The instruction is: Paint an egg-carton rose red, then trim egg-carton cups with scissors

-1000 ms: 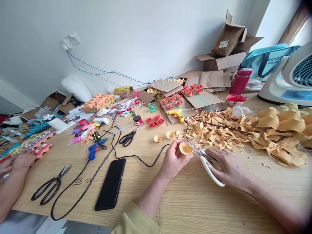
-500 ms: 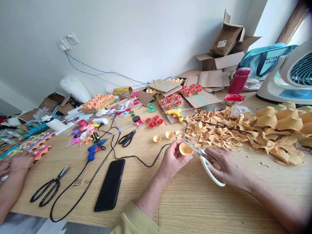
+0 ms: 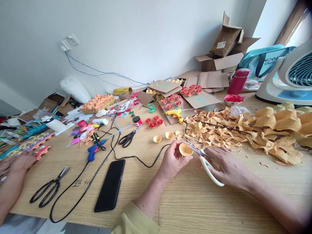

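Observation:
Between the thumb and fingers of my left hand (image 3: 172, 161) is a small yellow-orange egg carton cup (image 3: 185, 149), its open side tilted toward me. My right hand (image 3: 225, 167) is closed round the white-handled scissors (image 3: 207, 169), whose blades reach the cup's far right rim. Just beyond my left hand, two more cut cups, a left one (image 3: 157, 139) and a right one (image 3: 169, 135), stand on the table. A heap of torn carton scraps (image 3: 216, 128) lies past the scissors.
A yellow glue gun (image 3: 175, 114) rests near red paper flowers (image 3: 154, 121). To the left are a black phone (image 3: 110, 185), black scissors (image 3: 50, 188), a blue glue gun (image 3: 92, 151) and its looping cord. A co-worker's hand (image 3: 20, 162) is at the far left. Uncut egg cartons (image 3: 280, 118) sit right.
My hands, the cup and the scissors stay almost in place. The co-worker's hand at the far left has shifted slightly to the right.

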Available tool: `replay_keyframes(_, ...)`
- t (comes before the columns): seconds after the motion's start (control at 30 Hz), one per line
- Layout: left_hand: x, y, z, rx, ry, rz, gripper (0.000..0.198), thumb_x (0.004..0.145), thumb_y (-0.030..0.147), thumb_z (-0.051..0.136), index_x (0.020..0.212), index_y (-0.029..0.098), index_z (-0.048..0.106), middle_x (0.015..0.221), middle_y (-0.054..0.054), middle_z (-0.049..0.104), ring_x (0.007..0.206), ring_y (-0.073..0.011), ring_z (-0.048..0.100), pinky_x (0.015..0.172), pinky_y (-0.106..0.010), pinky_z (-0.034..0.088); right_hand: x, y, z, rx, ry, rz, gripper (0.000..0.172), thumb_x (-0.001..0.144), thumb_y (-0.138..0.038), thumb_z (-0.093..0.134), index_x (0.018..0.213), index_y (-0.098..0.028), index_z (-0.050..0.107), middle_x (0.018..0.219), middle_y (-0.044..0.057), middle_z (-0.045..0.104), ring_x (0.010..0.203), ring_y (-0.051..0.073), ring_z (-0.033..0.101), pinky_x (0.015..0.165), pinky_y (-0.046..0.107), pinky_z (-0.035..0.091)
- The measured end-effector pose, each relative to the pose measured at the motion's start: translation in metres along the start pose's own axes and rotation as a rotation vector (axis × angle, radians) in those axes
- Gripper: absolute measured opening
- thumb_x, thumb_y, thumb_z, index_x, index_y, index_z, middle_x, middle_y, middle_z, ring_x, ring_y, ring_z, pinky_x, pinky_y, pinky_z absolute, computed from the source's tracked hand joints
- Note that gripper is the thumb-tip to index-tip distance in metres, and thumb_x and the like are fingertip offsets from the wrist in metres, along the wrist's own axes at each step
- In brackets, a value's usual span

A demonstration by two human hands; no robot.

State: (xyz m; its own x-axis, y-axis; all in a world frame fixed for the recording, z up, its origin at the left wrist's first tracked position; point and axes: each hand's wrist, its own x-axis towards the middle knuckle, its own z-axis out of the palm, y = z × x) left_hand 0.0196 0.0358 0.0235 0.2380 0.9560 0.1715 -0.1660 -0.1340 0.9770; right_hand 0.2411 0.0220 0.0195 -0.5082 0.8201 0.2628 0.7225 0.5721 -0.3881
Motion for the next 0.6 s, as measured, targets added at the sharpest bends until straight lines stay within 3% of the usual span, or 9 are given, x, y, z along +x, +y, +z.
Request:
replay_keyframes(0.4, -0.001, 0.009, -0.001, -0.021, -0.006, -0.034, 0.049, 0.068, 0.032, 0.086, 0.106, 0.017, 0.058, 0.105, -0.006, 0.066, 0.099, -0.0191, 0.064, 0.094, -0.033, 0.052, 0.002, -0.002, -0.004, 0.088, 0.025, -0.027, 0.027, 0.097, -0.037, 0.05, 0.073, -0.023, 0.046, 0.068, 0.0, 0.056, 0.064, 0.015, 0.049, 0.067, 0.031, 0.037)
replay_keyframes(0.6, 0.0, 0.015, -0.005, 0.012, 0.001, -0.035, 0.047, 0.071, 0.034, 0.084, 0.108, 0.015, 0.061, 0.105, -0.007, 0.066, 0.097, -0.0192, 0.064, 0.088, -0.03, 0.053, 0.003, 0.002, -0.002, 0.203, 0.004, 0.089, 0.035, 0.098, -0.043, 0.049, 0.07, -0.022, 0.048, 0.063, -0.001, 0.054, 0.058, 0.012, 0.047, 0.057, 0.027, 0.035)
